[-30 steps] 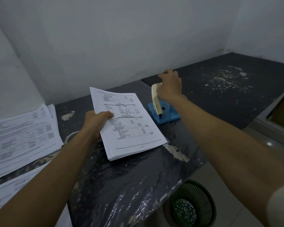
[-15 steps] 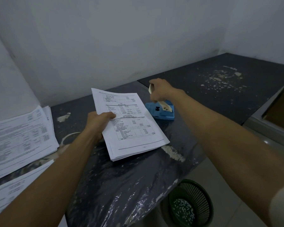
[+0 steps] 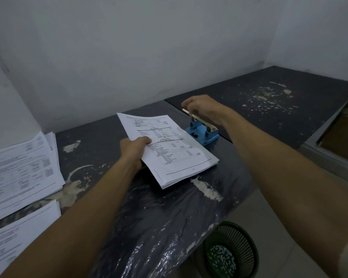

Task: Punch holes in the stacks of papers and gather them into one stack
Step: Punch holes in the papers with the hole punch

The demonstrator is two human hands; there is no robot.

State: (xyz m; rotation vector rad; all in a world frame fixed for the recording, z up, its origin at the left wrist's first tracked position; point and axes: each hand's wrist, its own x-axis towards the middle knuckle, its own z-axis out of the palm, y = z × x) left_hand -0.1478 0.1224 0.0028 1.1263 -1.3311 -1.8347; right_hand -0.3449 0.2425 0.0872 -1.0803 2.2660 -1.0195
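Observation:
My left hand (image 3: 134, 150) grips the left edge of a stack of printed papers (image 3: 169, 149), held tilted just above the dark table (image 3: 141, 213). The stack's right edge lies close to a blue hole punch (image 3: 202, 135). My right hand (image 3: 204, 108) rests on the punch's cream lever, fingers curled over it, and the lever sits low. Whether the papers' edge is inside the punch slot I cannot tell.
Two more stacks of printed papers lie at the left: one (image 3: 22, 167) near the wall, another (image 3: 14, 239) at the table's front edge. A green mesh bin (image 3: 232, 251) with white paper dots stands on the floor below the table's front right. A white wall runs behind.
My right hand has pushed the punch's lever down from upright to nearly flat. The papers in my left hand have shifted slightly toward the punch.

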